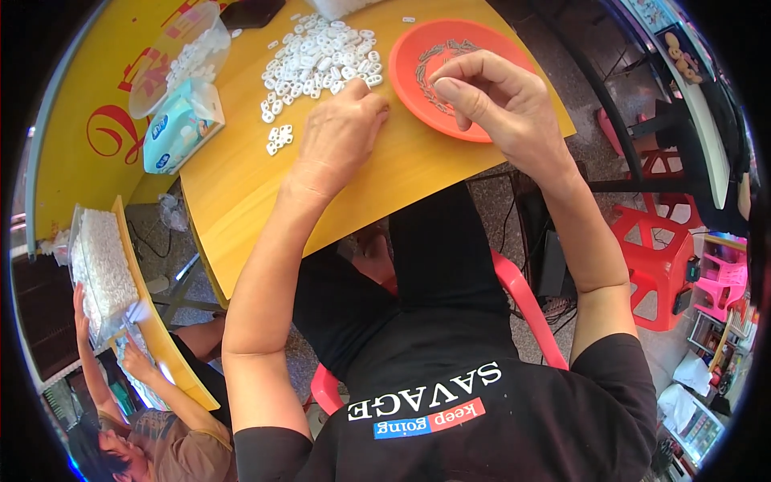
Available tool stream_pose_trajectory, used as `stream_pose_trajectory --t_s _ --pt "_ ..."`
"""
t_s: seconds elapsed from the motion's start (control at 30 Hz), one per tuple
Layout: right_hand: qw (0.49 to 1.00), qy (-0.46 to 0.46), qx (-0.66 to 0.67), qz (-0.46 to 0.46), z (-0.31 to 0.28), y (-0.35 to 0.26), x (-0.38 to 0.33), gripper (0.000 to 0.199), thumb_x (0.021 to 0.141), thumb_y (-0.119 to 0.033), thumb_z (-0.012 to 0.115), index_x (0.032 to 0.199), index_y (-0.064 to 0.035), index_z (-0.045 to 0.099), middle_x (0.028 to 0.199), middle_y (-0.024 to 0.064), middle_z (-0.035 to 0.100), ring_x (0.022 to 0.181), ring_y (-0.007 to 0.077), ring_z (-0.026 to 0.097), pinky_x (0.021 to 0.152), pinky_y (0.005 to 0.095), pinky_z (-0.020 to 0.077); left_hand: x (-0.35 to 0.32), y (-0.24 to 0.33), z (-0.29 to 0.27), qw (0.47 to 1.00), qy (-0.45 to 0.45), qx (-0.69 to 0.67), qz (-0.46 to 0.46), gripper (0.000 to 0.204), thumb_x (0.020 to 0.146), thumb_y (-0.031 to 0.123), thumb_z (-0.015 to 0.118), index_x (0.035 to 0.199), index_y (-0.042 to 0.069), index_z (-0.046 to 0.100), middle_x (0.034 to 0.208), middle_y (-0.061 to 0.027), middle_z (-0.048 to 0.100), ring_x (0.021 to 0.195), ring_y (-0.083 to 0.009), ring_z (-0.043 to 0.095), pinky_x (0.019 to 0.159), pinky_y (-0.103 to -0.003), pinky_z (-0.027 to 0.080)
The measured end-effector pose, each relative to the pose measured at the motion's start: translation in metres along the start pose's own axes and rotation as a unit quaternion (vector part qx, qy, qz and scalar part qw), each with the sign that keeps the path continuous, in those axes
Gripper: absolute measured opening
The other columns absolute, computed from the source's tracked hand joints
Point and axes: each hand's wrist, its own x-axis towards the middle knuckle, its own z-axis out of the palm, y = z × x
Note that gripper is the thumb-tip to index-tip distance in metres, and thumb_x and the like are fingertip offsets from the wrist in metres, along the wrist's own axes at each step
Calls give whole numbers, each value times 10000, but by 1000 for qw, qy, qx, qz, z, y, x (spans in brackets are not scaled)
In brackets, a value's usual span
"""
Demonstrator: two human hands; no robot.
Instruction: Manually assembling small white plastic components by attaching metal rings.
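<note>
On the yellow table (pixel 241 209) lies a heap of small white oval plastic pieces (pixel 321 56) with two holes each. My left hand (pixel 341 128) rests at the heap's near edge, its fingers curled; whatever they hold is hidden. A smaller cluster of white pieces (pixel 279 140) sits to its left. Over an orange-red round dish (pixel 408 60), my right hand (pixel 506 104) is raised with thumb and forefinger pinched together. Anything in that pinch is too small to make out. Small dark metal pieces like screws (pixel 426 76) are scattered in the dish, partly behind the fingers.
A tissue pack (pixel 185 128) and a clear tub of white pieces (pixel 197 60) stand at the table's left. A dark phone-like object (pixel 250 11) lies at the far edge. Another person (pixel 161 434) works at lower left beside a white-filled box (pixel 100 265). Red stools (pixel 654 265) stand right.
</note>
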Motion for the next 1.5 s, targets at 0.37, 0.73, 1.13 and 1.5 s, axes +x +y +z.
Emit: stream_pose_trajectory --t_s 0.37,0.73,1.13,1.5 --pt "997 -17 41 65 24 6 -10 176 935 -150 662 990 17 651 769 -6 628 648 36 572 584 190 477 -7 -6 3 972 -9 -191 -134 150 884 132 647 984 21 659 898 -130 657 781 -291 638 718 -394 506" --pt "991 -27 96 91 62 16 -11 179 948 -140 635 1014 27 629 794 10 627 667 56 575 600 205 484 -57 4 -36 619 81 -729 -281 231 911 78 670 1126 -2 642 881 -55 664 744 -106 618 673 -226 494" --pt "971 -38 227 63 87 28 -10 155 973 -104 587 1053 26 616 960 108 705 684 75 588 623 209 492 -76 7 -40 584 85 -755 -287 201 930 114 649 1097 3 652 856 -40 650 722 -99 610 648 -220 481" --pt "939 92 -140 -301 109 50 8 169 802 21 729 950 -31 666 846 85 652 650 144 628 529 254 525 -75 10 -29 461 75 -818 -335 184 944 159 647 1016 -10 648 885 -51 650 748 -107 617 679 -219 525"
